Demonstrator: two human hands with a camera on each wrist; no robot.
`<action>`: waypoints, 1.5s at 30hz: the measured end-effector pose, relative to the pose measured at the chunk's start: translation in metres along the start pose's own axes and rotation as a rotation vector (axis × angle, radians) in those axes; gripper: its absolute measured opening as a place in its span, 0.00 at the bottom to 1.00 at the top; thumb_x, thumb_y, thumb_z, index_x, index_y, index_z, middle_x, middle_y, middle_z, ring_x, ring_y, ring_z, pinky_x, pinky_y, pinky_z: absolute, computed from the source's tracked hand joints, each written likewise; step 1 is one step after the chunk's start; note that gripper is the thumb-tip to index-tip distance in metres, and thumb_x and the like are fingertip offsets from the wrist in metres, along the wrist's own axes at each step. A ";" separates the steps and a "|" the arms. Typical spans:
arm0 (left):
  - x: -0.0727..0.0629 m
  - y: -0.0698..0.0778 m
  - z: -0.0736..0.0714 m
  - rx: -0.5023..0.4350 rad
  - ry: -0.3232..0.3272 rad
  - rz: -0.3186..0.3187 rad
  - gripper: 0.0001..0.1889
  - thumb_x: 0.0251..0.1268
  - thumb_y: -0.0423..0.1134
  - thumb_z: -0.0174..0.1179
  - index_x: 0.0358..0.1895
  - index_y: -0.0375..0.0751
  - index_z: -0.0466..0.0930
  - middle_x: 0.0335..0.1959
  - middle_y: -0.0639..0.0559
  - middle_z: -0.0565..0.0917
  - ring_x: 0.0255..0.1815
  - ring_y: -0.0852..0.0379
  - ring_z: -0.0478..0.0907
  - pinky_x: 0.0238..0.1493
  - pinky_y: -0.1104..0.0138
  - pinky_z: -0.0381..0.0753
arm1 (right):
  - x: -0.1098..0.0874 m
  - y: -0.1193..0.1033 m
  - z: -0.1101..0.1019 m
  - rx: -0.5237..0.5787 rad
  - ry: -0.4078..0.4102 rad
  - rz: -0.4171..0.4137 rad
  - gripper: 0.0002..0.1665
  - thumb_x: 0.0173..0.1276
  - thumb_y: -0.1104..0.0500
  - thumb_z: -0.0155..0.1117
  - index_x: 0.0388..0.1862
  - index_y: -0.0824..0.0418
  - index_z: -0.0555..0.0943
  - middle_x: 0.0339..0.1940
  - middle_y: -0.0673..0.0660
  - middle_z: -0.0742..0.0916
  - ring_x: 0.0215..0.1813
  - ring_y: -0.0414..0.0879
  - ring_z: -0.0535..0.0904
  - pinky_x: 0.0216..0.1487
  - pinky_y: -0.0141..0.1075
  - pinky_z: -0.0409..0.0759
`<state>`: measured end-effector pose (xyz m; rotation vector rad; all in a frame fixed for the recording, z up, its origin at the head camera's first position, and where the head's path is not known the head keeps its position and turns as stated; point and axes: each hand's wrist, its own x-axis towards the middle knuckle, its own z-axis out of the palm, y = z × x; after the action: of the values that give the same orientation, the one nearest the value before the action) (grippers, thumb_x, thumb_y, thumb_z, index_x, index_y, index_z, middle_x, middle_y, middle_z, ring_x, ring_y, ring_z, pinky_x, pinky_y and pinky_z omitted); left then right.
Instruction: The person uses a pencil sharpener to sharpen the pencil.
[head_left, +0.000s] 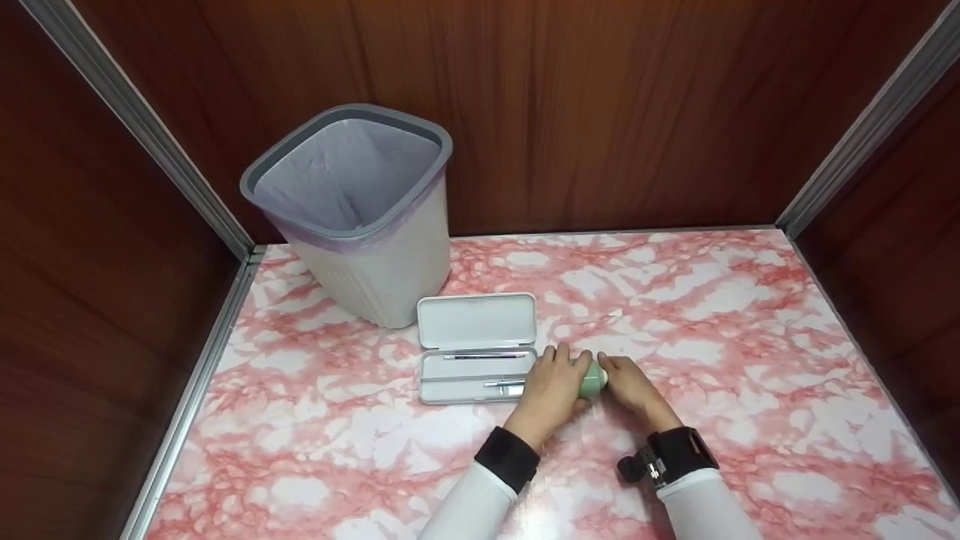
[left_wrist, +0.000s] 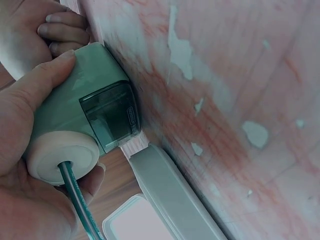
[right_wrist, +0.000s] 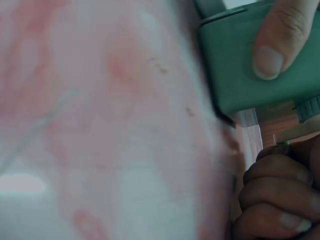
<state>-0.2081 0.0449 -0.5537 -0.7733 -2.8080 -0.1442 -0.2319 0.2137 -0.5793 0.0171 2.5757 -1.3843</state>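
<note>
My left hand [head_left: 551, 386] grips a green pencil sharpener [head_left: 592, 381], its thumb along one side in the left wrist view. A teal striped pencil [left_wrist: 77, 197] sticks out of the sharpener's round pale front [left_wrist: 65, 155]. A dark see-through shavings drawer [left_wrist: 112, 117] shows on the body. At the opposite end, my right hand [head_left: 634, 390] has its fingers curled around the crank end; the handle itself is mostly hidden by them. To the left lies an open pale pencil case [head_left: 476, 322], with a dark pencil [head_left: 484, 356] and other slim items in its tray.
A light trash bin [head_left: 375, 277] with a grey rim and a purplish liner stands at the back left, close behind the pencil case. Wood-grain panels [head_left: 600, 112] enclose the red-and-white marbled table [head_left: 712, 300] at the back and sides.
</note>
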 end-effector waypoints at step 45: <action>0.000 0.001 -0.003 0.024 -0.001 -0.005 0.40 0.40 0.60 0.75 0.59 0.49 0.74 0.46 0.47 0.75 0.44 0.51 0.73 0.41 0.63 0.76 | -0.072 -0.032 -0.001 -0.238 0.109 -0.011 0.26 0.80 0.56 0.38 0.18 0.58 0.67 0.17 0.52 0.67 0.21 0.45 0.63 0.27 0.39 0.64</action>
<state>-0.2068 0.0456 -0.5509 -0.7615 -2.8070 -0.1115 -0.1658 0.2035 -0.5380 0.0416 2.8182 -1.1007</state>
